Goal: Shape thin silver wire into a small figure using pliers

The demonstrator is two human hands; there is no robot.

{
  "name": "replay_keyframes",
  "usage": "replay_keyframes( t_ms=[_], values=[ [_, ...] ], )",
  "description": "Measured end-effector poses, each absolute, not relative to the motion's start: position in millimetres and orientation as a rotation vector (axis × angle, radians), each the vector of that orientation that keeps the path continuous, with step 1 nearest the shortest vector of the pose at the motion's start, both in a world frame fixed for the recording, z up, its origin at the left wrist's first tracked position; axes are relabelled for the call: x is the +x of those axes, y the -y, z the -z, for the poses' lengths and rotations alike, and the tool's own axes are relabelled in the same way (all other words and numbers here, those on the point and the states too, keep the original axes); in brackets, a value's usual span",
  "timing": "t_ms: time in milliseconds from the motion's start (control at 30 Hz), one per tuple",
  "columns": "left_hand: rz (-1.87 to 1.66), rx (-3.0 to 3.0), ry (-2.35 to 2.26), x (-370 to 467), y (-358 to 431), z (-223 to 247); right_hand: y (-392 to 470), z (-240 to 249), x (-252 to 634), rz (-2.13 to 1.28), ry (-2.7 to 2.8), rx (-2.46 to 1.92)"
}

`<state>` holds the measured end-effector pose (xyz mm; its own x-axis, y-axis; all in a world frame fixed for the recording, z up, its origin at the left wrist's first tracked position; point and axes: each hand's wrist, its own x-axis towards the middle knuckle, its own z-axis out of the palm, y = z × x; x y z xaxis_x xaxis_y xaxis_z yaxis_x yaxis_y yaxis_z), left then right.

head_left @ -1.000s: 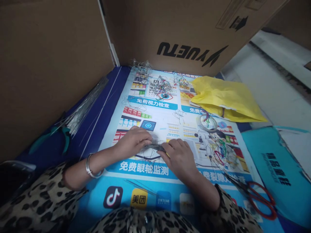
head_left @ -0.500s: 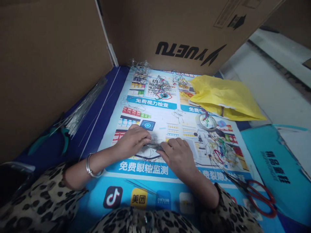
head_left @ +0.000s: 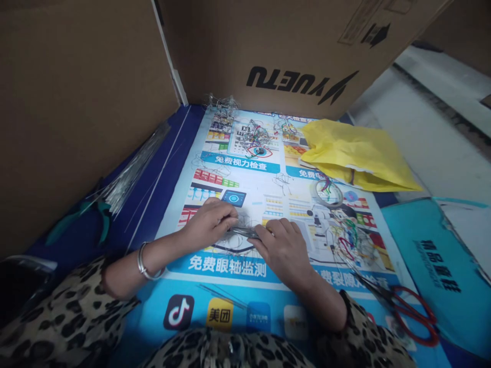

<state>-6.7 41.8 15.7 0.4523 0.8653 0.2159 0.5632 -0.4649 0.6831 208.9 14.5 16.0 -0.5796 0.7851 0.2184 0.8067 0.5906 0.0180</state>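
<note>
In the head view my left hand (head_left: 215,222) is closed in a pinch, thumb and forefinger on fine wire (head_left: 245,221). Opposite it, my right hand (head_left: 282,248) is closed too and grips a slim grey metal piece (head_left: 246,233). That piece bridges the small gap between the fingertips; its exact kind is hard to make out. A faint tangle of thin wire spreads around it, just above the printed sheet (head_left: 226,281). Both palms face down, and the fingers cover the ends of what they hold.
Red-handled scissors (head_left: 416,312) lie at the right, near a tape roll (head_left: 328,193), wire tangles (head_left: 255,135) and a yellow bag (head_left: 360,153). Straight wires (head_left: 132,174) and green-handled pliers (head_left: 103,222) lie left. A cardboard box (head_left: 230,46) walls the back; a teal bag (head_left: 422,255) is right.
The fingertips have parted very slightly, so a little more of the grey metal piece shows between them. Otherwise only a slight shift of the whole view is visible.
</note>
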Motion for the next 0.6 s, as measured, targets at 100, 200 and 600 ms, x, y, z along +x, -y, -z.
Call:
replay_keyframes(
  t_ms=[100, 200, 600],
  values=[
    [-0.765, 2.197, -1.191, -6.0, -41.3, -15.3, -14.1, -15.5, 209.2, 0.164, 2.633, -1.323],
    [-0.782, 2.224, -1.190, -5.1, -40.8, -16.0, -13.7, -15.8, 208.3, 0.133, 2.650, -1.326],
    [-0.729, 2.189, -1.270, -4.1, -40.0, -16.7, -11.5, -17.0, 206.4, -0.029, 2.579, -1.354]
  ],
)
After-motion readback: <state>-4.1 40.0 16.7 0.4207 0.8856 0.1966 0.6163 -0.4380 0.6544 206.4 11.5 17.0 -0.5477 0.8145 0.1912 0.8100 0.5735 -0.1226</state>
